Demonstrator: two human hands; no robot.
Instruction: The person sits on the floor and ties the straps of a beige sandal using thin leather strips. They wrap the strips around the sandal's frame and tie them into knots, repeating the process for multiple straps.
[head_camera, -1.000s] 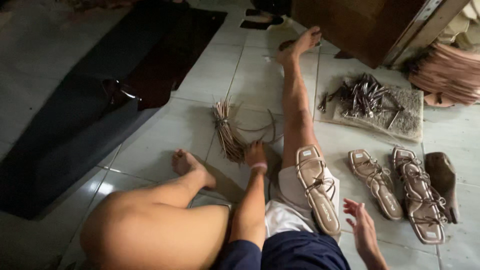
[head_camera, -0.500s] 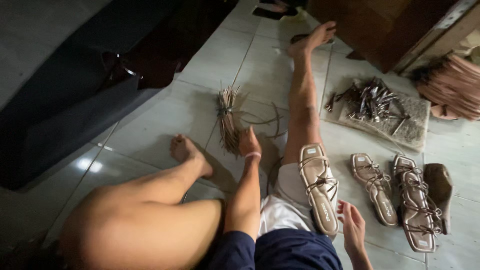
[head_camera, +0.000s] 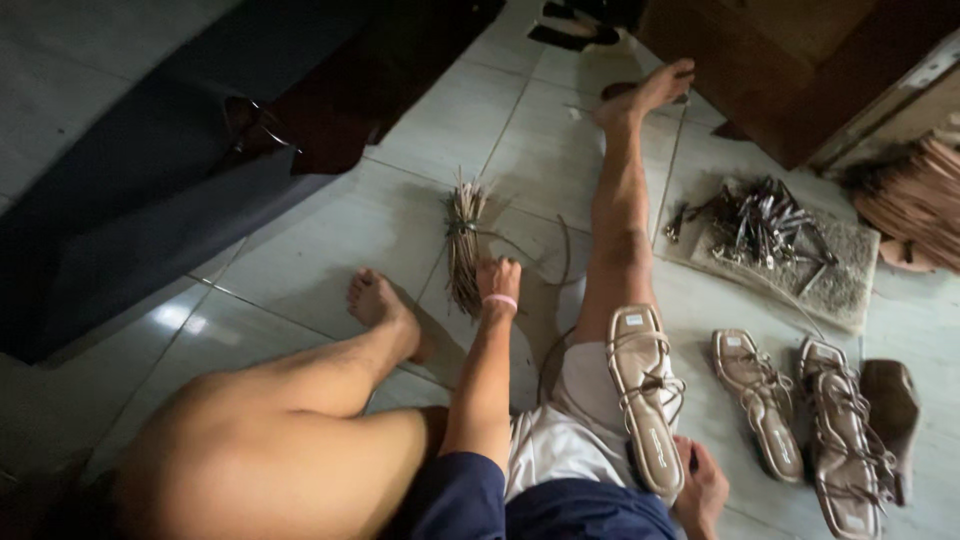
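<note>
A tied bundle of thin straps, stiff and straw-coloured, is lying on the glossy grey floor tiles, fanning out at its twelve o'clock end and bound with a dark band near the top. The left hand is reaching forward with the arm stretched straight, a pink band circling the wrist, and its fingers are curling down onto the bundle's five o'clock end; whether they are actually pinching a strap cannot be told.

A beige strappy sandal, flat-soled and smooth, is resting sole-down on the person's right thigh. The right hand is sitting at the sandal's five o'clock, loosely cupped, fingers touching the heel end.

At three o'clock from the thigh, two more beige sandals are lying side by side on the tiles, with a brown leathery piece just beside them. At one o'clock, a heap of dark metal pieces is sitting on a rough speckled mat.
</note>
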